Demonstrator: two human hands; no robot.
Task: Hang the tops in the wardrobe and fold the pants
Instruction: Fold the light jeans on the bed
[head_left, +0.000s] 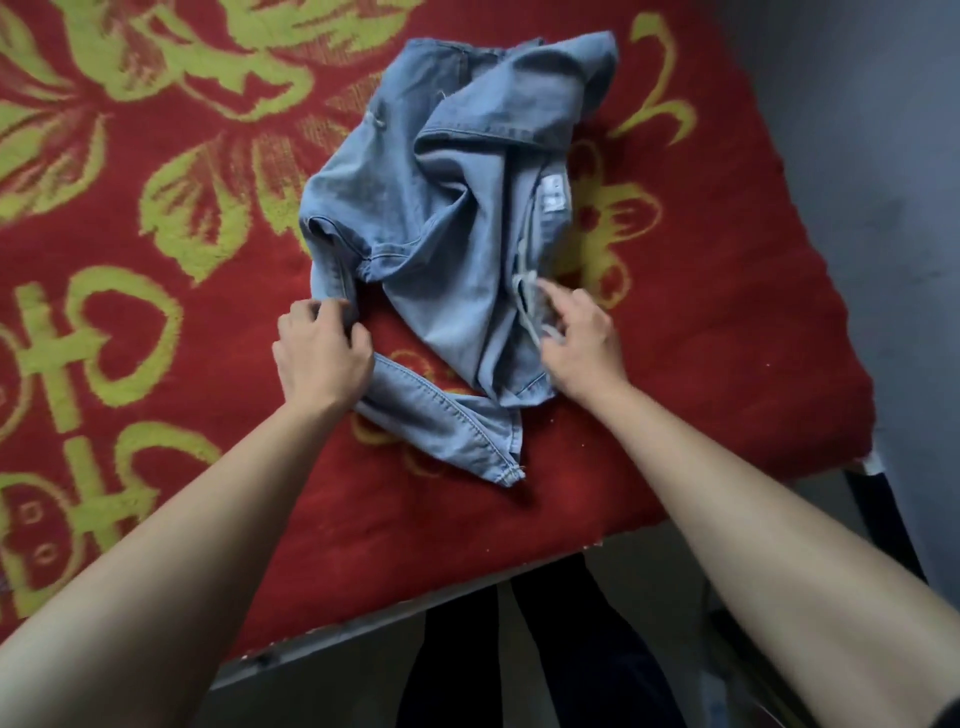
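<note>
Toward the near-right corner of the bed, a light-blue denim garment (447, 234) lies crumpled on the red blanket (727, 322) w/ yellow-green floral pattern. Its right side sits close to the blanket's right edge, beside the grey wall (883, 156); not much room there. Far more open blanket spreads to the left & toward the far edge. The near edge runs diagonally, a pale bed frame (363, 618) showing under it, w/ a strip of bare blanket between the garment and that edge. Garment's long axis runs approx far-to-near: bunched folds at the far end, a stitched hem pointing at the near edge. White label (553, 192) faces up on the right side. Can't tell if it's a top or pants. Left hand (322, 358) has fingers curled round a fold at the garment's left side, gripping it. Right hand (582, 343) is at the right side, fingers part-spread & blurred over a pale cord (527, 312); can't tell if it's pinching it or only touching.
</note>
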